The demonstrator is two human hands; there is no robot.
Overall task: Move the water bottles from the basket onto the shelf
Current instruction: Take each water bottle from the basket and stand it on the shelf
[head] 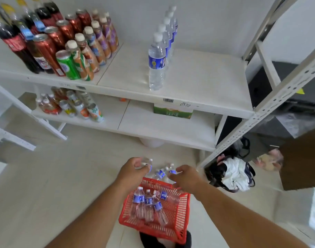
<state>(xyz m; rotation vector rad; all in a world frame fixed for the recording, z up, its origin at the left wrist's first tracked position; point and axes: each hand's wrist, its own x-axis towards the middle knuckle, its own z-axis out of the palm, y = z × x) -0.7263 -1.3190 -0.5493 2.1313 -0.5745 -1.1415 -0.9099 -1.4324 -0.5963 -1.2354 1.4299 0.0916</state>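
A red plastic basket [150, 227] sits on the floor below me with several blue-labelled water bottles [149, 204] lying in it. My left hand [132, 170] is over the basket's far edge, curled around a clear water bottle [147, 162]. My right hand [186, 176] is beside it, fingers closed around another water bottle [172, 171]; this area is blurred. A third bottle [161, 173] shows between the hands. On the white upper shelf [207, 83], a single-file row of water bottles [156, 63] stands upright, running toward the back wall.
Cola bottles, cans and tea bottles [67, 47] fill the upper shelf's left half. The lower shelf holds cans [78, 106] and a green carton [172, 112]. A perforated metal upright [260, 120] slants at right, with bags [232, 172] and a brown box [301, 161] beyond.
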